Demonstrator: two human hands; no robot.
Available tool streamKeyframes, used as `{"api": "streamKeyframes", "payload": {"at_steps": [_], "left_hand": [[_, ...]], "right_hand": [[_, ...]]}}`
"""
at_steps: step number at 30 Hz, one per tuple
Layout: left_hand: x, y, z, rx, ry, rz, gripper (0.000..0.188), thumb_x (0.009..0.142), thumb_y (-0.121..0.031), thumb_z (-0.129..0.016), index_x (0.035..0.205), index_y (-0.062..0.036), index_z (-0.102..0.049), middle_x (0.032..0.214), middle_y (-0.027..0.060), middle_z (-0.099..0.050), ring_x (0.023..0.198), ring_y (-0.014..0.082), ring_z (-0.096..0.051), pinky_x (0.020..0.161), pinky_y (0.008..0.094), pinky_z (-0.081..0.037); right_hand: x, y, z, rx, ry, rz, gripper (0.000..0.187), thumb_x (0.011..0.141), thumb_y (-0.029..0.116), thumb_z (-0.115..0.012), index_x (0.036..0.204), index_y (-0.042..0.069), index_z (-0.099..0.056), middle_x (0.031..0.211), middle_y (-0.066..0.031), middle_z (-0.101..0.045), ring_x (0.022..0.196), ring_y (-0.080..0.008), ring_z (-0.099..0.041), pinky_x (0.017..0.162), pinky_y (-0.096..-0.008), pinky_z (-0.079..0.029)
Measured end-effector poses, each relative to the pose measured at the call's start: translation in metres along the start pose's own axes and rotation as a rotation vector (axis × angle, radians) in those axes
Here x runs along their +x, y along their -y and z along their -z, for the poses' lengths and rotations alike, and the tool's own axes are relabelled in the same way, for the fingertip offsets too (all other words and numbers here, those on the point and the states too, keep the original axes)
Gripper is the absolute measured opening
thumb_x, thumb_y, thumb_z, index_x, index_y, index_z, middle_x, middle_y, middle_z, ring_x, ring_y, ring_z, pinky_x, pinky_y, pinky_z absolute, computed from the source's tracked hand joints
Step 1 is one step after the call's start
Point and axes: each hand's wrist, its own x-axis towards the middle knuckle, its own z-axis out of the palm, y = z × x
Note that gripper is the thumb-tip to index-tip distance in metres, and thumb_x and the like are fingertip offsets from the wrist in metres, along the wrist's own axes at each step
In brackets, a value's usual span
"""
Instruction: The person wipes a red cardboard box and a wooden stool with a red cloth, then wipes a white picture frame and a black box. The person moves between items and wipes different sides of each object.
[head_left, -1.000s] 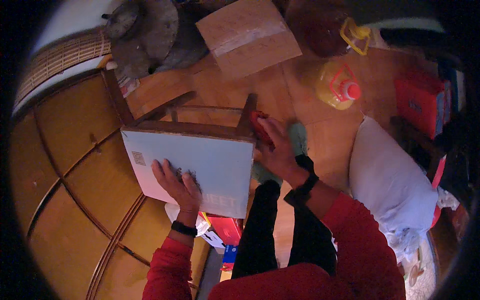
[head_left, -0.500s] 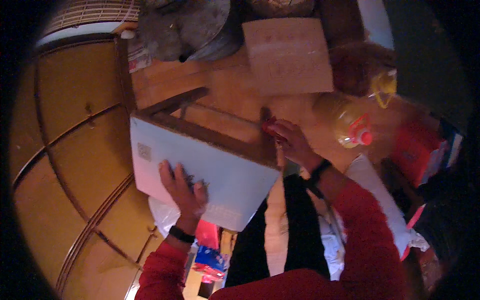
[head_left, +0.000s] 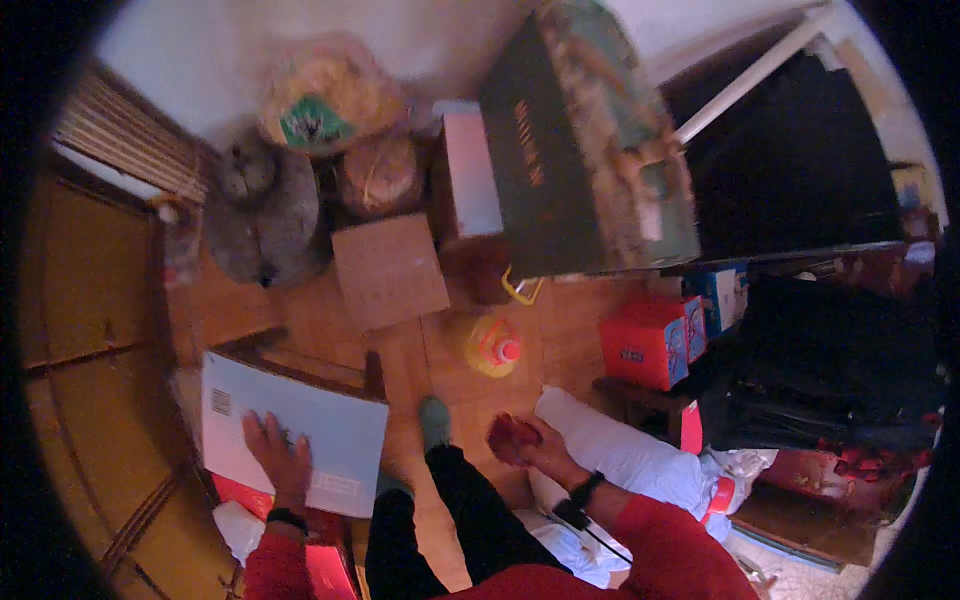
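A pale blue-and-white cardboard box (head_left: 345, 425) stands low on the left, its printed side toward me and brown edges behind. My left hand (head_left: 280, 455) rests on that side with its fingers spread. To the right, apart from the box, my right hand (head_left: 545, 447) is closed around a small dark red bundle (head_left: 510, 438). It looks crumpled, but blur hides what it is. A clear bottle of yellow liquid with a red cap (head_left: 490, 347) stands on the floor beyond my right hand.
A flat brown cardboard piece (head_left: 390, 270) leans against things at the back, beside a grey metal container (head_left: 265, 220). A large dark green box (head_left: 540, 150) is at the far side. Red boxes (head_left: 645, 345) and a white sack (head_left: 620, 440) are at right; brown cabinet doors (head_left: 80, 410) line the left.
My view has swung right and shows more of the room. My right hand with the red bundle has moved away from the box's edge. My left hand stays on the box.
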Motion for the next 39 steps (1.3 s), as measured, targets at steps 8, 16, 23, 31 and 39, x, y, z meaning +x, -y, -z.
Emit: {"api": "streamKeyframes", "payload": {"at_steps": [8,16,23,31,39], "left_hand": [[-0.051,-0.006,0.053,-0.592,0.164,0.352,0.053,0.096,-0.021,-0.058,0.141,0.0017,-0.044,0.151,0.0274,-0.034,0.142,0.0431,-0.029,0.117,0.0546,-0.022],[-0.054,-0.026,0.130,-0.684,0.469,0.330,0.050,0.097,-0.021,-0.058,0.139,0.0017,-0.045,0.147,0.0260,-0.036,0.137,0.0410,-0.031,0.113,0.0528,-0.024],[-0.066,-0.011,0.175,-0.731,0.506,0.260,0.047,0.097,-0.021,-0.058,0.137,0.0017,-0.046,0.143,0.0247,-0.038,0.133,0.0393,-0.033,0.110,0.0512,-0.025],[-0.084,-0.013,0.181,-0.779,0.530,0.256,0.044,0.098,-0.021,-0.058,0.134,0.0017,-0.048,0.138,0.0233,-0.041,0.128,0.0372,-0.035,0.106,0.0494,-0.027],[-0.083,-0.083,0.170,-0.772,0.542,0.312,0.041,0.098,-0.021,-0.058,0.132,0.0017,-0.049,0.134,0.0218,-0.043,0.123,0.0352,-0.038,0.102,0.0476,-0.030]], "right_hand": [[-0.180,0.049,0.073,-0.304,-0.395,-0.185,0.049,0.076,0.017,-0.078,0.123,0.010,-0.065,0.106,-0.0072,-0.072,0.097,-0.0170,-0.069,0.082,-0.0328,-0.057],[-0.309,0.020,0.070,-0.261,-0.671,-0.093,0.042,0.073,0.018,-0.078,0.113,0.010,-0.070,0.099,-0.0097,-0.073,0.090,-0.0212,-0.072,0.081,-0.0353,-0.057],[-0.330,-0.025,0.091,0.296,-0.879,0.265,0.046,0.077,-0.004,-0.062,0.122,0.005,-0.066,0.106,-0.0034,-0.069,0.097,-0.0173,-0.065,0.089,-0.0304,-0.053],[-0.352,0.083,0.136,0.263,-0.783,0.451,0.052,0.078,-0.006,-0.056,0.130,0.000,-0.059,0.119,-0.0076,-0.066,0.105,-0.0187,-0.064,0.093,-0.0323,-0.052],[-0.339,0.136,0.200,0.113,-0.781,0.495,0.053,0.077,0.000,-0.068,0.130,0.000,-0.059,0.112,-0.0083,-0.068,0.100,-0.0163,-0.065,0.091,-0.0306,-0.052]]}}
